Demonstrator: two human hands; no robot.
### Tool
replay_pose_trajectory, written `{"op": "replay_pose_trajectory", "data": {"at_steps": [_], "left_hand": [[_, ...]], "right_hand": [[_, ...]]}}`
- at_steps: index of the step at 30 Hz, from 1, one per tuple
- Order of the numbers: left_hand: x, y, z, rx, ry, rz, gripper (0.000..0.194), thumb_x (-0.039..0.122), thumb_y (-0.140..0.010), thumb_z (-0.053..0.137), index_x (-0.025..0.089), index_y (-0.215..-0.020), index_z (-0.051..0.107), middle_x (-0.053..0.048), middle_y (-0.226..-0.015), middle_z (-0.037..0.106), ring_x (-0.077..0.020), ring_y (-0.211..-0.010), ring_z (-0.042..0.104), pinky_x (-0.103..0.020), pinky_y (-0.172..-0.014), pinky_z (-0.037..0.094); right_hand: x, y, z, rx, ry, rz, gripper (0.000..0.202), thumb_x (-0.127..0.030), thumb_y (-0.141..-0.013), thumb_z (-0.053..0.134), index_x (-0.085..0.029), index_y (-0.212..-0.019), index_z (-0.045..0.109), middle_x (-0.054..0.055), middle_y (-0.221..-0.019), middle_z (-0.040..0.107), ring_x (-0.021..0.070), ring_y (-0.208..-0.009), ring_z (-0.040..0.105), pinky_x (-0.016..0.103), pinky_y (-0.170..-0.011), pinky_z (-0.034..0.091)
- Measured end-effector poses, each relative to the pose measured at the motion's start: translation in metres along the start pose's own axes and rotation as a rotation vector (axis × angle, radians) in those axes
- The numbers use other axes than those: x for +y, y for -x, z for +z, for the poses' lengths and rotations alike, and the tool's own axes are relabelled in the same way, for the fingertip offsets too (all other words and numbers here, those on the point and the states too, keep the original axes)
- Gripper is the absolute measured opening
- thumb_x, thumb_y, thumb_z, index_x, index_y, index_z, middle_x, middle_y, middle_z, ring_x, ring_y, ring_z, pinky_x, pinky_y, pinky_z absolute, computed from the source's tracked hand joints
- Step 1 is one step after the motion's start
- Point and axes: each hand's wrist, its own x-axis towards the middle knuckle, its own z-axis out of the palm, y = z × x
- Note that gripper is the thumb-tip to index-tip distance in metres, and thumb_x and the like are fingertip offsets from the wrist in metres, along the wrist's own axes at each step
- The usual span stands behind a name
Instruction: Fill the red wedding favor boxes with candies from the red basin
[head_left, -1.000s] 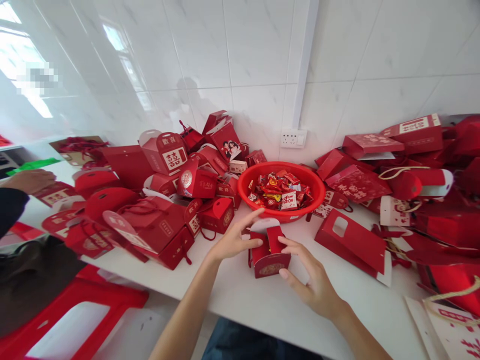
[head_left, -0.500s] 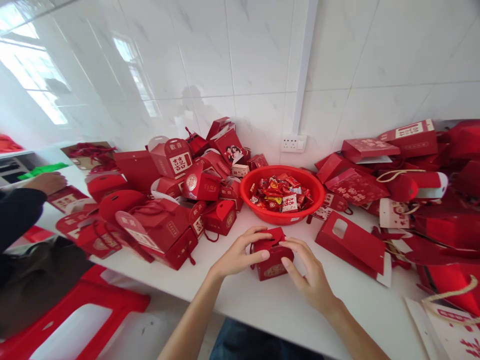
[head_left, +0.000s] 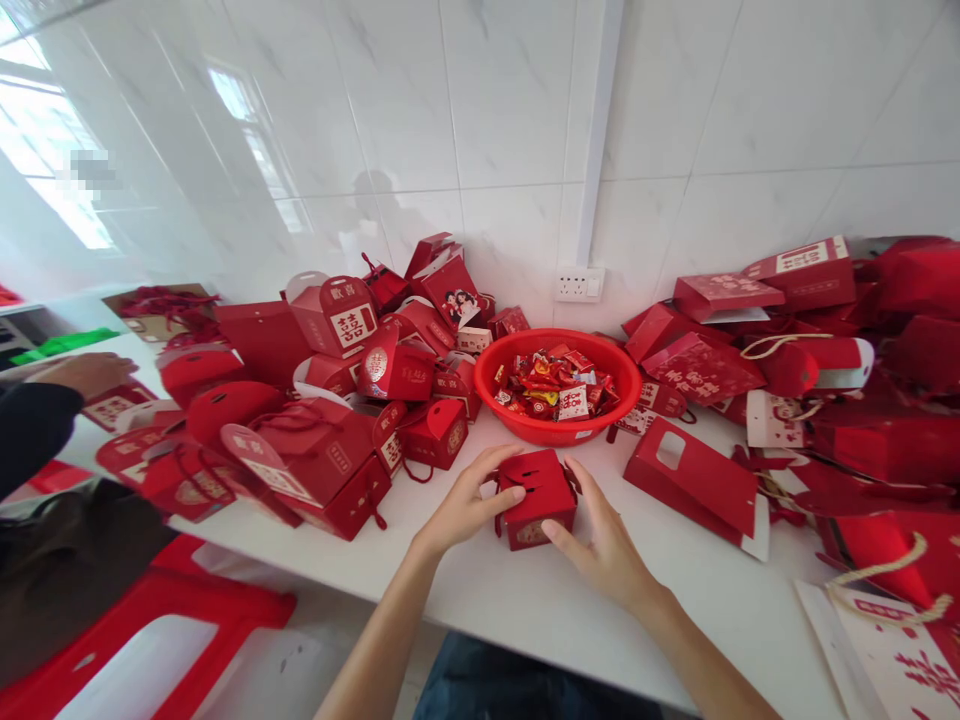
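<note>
A small red gift box [head_left: 538, 495] stands on the white table in front of me. Its top lies flat, with dark slots showing, and a gold emblem marks its front. My left hand [head_left: 472, 500] grips the box's left side, thumb across the top near the slots and fingers behind the left edge. On the opposite side, my right hand [head_left: 604, 535] holds it with the fingers along the right edge and the thumb against the front. Just behind the box is a red plastic basin [head_left: 491, 420] full of wrapped candies [head_left: 551, 385].
Red gift boxes [head_left: 307, 450] are piled on the left, with more red boxes and bags [head_left: 892, 430] on the right. A red bag [head_left: 694, 480] lies flat near my right hand. Another person's hand [head_left: 94, 370] is at far left, above a red stool [head_left: 247, 605].
The box's raised top flaps have folded down flat. My left thumb has moved onto the top, and my right hand has shifted from the top to the right side.
</note>
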Motion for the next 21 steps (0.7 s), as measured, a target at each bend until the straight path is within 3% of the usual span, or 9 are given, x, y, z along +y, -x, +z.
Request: {"op": "replay_pose_trajectory", "data": {"at_steps": [6, 12, 15, 17, 19, 21], "left_hand": [[-0.001, -0.001, -0.005, -0.014, -0.010, -0.078, 0.054, 0.049, -0.085, 0.072, 0.025, -0.133, 0.064, -0.010, -0.142, 0.059, -0.0285, -0.130, 0.055, -0.042, -0.112, 0.046], [0.015, 0.001, -0.009, -0.038, -0.234, -0.105, 0.054, 0.050, -0.091, 0.062, 0.028, -0.140, 0.060, -0.008, -0.140, 0.058, -0.0266, -0.127, 0.056, -0.041, -0.114, 0.042], [0.020, 0.002, -0.010, -0.058, -0.299, -0.176, 0.056, 0.053, -0.093, 0.057, 0.029, -0.144, 0.057, -0.008, -0.140, 0.056, -0.0259, -0.123, 0.059, -0.039, -0.109, 0.047], [0.020, 0.002, -0.010, -0.063, -0.294, -0.178, 0.057, 0.054, -0.093, 0.058, 0.029, -0.144, 0.057, -0.008, -0.140, 0.056, -0.0258, -0.123, 0.059, -0.038, -0.106, 0.048], [0.019, 0.000, -0.010, -0.059, -0.265, -0.155, 0.057, 0.053, -0.091, 0.060, 0.028, -0.142, 0.059, -0.008, -0.141, 0.057, -0.0262, -0.126, 0.058, -0.037, -0.107, 0.048], [0.017, -0.001, -0.009, -0.050, -0.239, -0.141, 0.057, 0.051, -0.090, 0.062, 0.027, -0.141, 0.060, -0.008, -0.142, 0.057, -0.0266, -0.129, 0.055, -0.038, -0.111, 0.046]], "right_hand": [[0.001, 0.001, -0.001, -0.062, 0.013, 0.052, 0.082, -0.049, -0.091, 0.064, -0.023, -0.159, 0.026, 0.017, -0.154, 0.048, 0.0339, -0.141, 0.047, 0.055, -0.113, 0.043], [0.001, 0.001, -0.001, 0.014, 0.014, 0.096, 0.076, -0.054, -0.089, 0.064, -0.023, -0.153, 0.038, 0.015, -0.141, 0.060, 0.0331, -0.131, 0.057, 0.050, -0.106, 0.050], [-0.004, -0.002, -0.004, 0.102, -0.086, 0.142, 0.062, -0.055, -0.090, 0.062, -0.022, -0.141, 0.052, 0.014, -0.129, 0.067, 0.0303, -0.120, 0.063, 0.046, -0.100, 0.053], [-0.008, -0.007, -0.009, 0.136, -0.225, 0.177, 0.050, -0.055, -0.090, 0.061, -0.022, -0.127, 0.062, 0.011, -0.110, 0.073, 0.0277, -0.105, 0.069, 0.043, -0.092, 0.056], [-0.012, -0.011, -0.015, 0.135, -0.385, 0.221, 0.042, -0.055, -0.086, 0.067, -0.021, -0.110, 0.067, 0.008, -0.091, 0.075, 0.0257, -0.091, 0.071, 0.039, -0.083, 0.058], [-0.013, -0.014, -0.020, 0.113, -0.510, 0.277, 0.040, -0.055, -0.079, 0.075, -0.021, -0.100, 0.069, 0.007, -0.085, 0.075, 0.0249, -0.085, 0.071, 0.037, -0.076, 0.057]]}}
